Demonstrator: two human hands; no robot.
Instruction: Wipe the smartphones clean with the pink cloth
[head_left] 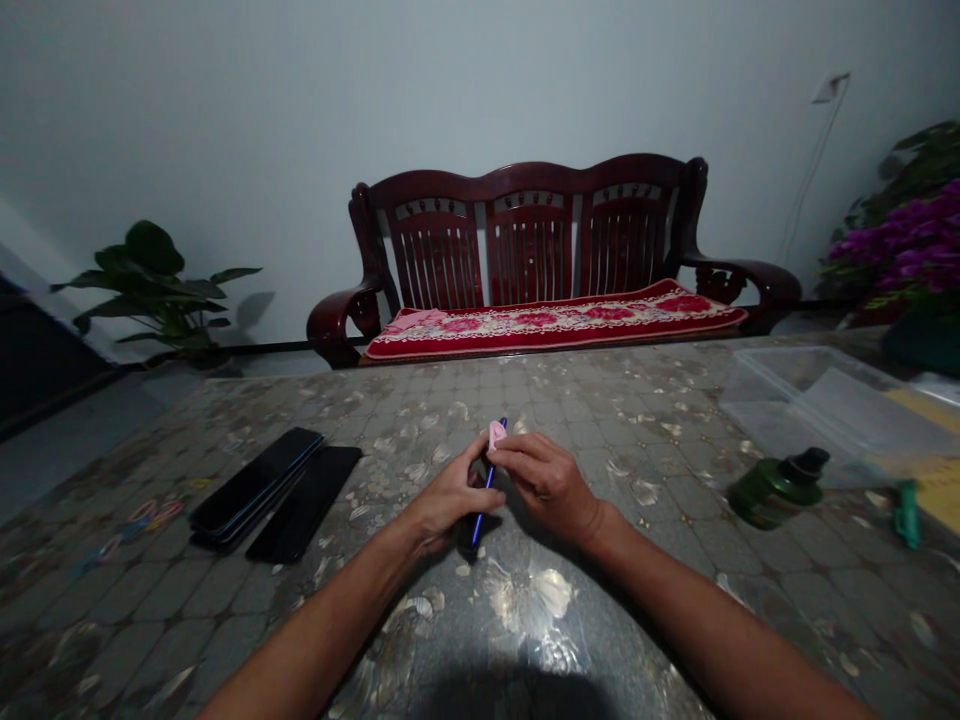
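Note:
Over the middle of the table, my left hand [452, 497] is closed around a slim blue-purple pen [481, 515], which is tilted with its far end pointing away from me. A small soft pink piece [496, 434], perhaps cloth or a band, sits by the pen's far end. The fingers of my right hand [553, 486] pinch that pink piece from the right side. How the pink piece is joined to the pen is too small to tell. Part of the pen is hidden behind my left fingers and thumb.
Left on the patterned tablecloth [405, 640] lie stacked dark phones [259, 483], a black flat case [304, 505] and coloured hair ties [154, 513]. To the right are a green bottle [772, 493], a clear plastic box [757, 390] and a green tool [907, 515]. Beyond stands a wooden bench [529, 235].

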